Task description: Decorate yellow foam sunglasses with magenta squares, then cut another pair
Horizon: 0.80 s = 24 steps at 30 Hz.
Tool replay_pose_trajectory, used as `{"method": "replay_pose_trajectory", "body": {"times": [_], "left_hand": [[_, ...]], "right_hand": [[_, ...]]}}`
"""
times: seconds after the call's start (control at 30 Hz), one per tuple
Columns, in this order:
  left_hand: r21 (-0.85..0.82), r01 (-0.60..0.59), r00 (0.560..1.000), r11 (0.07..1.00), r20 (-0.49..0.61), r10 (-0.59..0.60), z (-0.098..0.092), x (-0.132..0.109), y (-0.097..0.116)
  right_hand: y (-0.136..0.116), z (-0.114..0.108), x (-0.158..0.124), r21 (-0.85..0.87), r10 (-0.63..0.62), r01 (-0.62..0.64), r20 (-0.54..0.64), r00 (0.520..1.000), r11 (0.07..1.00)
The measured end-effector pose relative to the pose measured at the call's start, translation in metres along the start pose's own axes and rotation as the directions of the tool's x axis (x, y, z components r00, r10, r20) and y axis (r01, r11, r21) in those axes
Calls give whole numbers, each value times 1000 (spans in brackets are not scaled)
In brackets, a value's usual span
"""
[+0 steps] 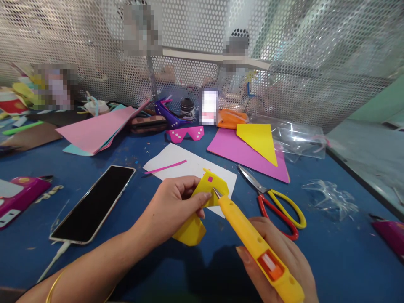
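Observation:
My left hand (176, 204) pinches a folded yellow paper piece (202, 206) with a small pink square on it, held just above the blue table (331, 248). My right hand (280, 261) grips a yellow glue gun (252, 242). Its metal tip touches the yellow piece near its upper edge. Under the piece lies a white sheet (179, 162) carrying a thin pink strip (164, 167).
A phone (93, 204) on a cable lies at the left. Red-and-yellow scissors (274, 200) lie right of the white sheet. Behind are a magenta sheet (233, 149) with a yellow triangle (260, 141), pink paper glasses (185, 134), pink sheets (94, 130), crumpled plastic (331, 198), a perforated metal screen (315, 63).

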<state>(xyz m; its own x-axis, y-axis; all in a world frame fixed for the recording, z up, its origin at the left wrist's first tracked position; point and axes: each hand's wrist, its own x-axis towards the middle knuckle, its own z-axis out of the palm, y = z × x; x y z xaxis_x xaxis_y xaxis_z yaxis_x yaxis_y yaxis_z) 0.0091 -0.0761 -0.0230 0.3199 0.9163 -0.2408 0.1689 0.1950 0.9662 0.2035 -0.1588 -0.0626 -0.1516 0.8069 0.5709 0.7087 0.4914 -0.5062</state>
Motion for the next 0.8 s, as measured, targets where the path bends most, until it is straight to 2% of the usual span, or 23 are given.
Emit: {"method": "replay_pose_trajectory", "body": {"times": [0.8], "left_hand": [[14,4,1000,1000,-10,-3,2,-1,3]], "right_hand": [[2,-1,1,-16,-23,23,-25,999,1000]]}}
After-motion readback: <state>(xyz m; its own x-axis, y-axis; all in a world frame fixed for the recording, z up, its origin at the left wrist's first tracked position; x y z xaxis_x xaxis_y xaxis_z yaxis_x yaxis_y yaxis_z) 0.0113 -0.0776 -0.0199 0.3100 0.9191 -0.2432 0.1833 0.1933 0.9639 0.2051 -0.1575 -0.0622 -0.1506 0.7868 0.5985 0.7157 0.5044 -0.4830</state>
